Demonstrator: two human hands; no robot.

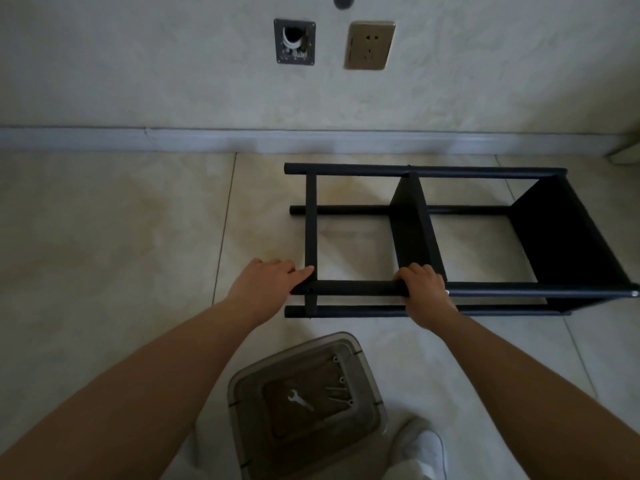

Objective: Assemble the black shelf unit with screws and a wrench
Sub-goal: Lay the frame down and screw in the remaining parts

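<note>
The black shelf unit (pixel 464 173) lies on its side on the tiled floor, with round poles running left to right and black panels standing between them. My right hand (pixel 424 289) grips the upper near pole beside the middle panel. My left hand (pixel 268 278) rests on the left end of the same pole, fingers touching the leftmost thin panel. A small silver wrench (pixel 300 400) and several dark screws (pixel 341 393) lie inside a translucent plastic bin (pixel 363 362) near my feet.
A wall with a grey baseboard (pixel 242 140) runs just behind the shelf. On the wall are a gold power socket (pixel 369 45) and an open metal junction box (pixel 294 41). My white shoe (pixel 424 452) stands right of the bin.
</note>
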